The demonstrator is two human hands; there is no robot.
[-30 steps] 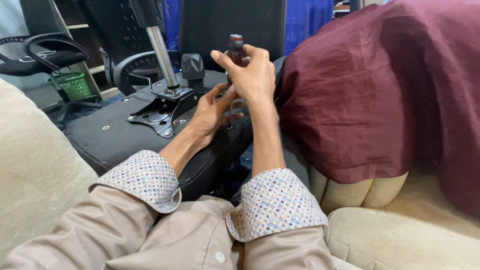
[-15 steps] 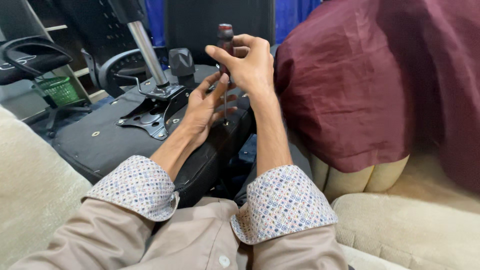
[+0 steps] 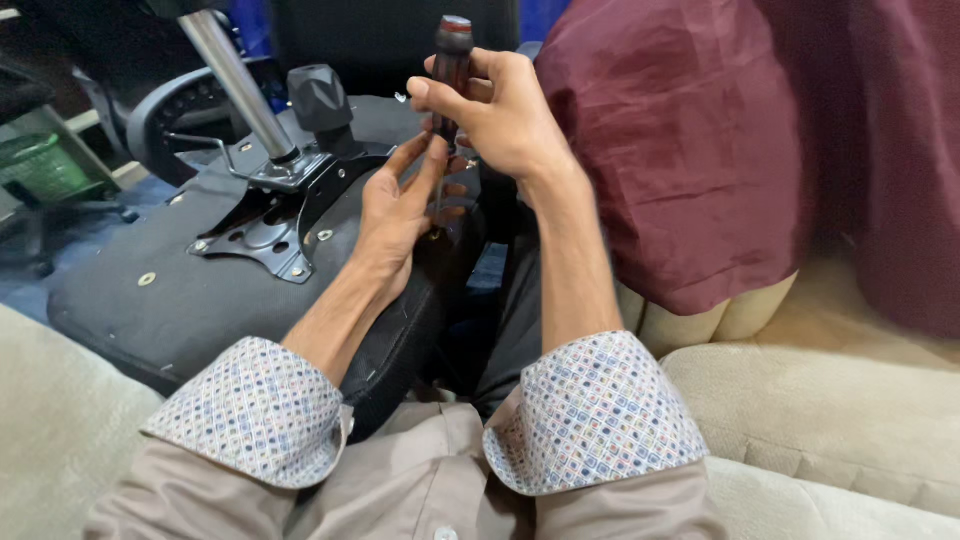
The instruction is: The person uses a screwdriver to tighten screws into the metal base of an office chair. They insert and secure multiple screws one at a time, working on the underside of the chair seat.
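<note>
The upturned black padded office-chair seat (image 3: 150,290) lies across the person's lap, its underside facing up. Toward its far edge sits the black steel tilt-mechanism plate (image 3: 275,225), with a bright chrome gas-lift cylinder (image 3: 235,85) rising out of it and a black faceted adjustment knob (image 3: 318,98) just beside that.

The left hand (image 3: 395,215) now rests at the right edge of the seat, palm down and fingers stretched upward; its forefinger and thumb appear to pinch the thin shaft of the tool just below the handle, though the tip itself is hidden behind the fingers. Half a second ago this hand lay a little lower and flatter against the seat.

The right hand (image 3: 495,115) is curled around the dark red-and-black screwdriver handle (image 3: 450,65), thumb laid across the front, the tool standing nearly upright. Compared with a second ago the handle has risen clear of the fingers and the grip has turned, which suggests the driver is being worked at a fastener on the seat's right edge.

A maroon cloth (image 3: 700,140) covers the beige sofa (image 3: 850,410) on the right.
</note>
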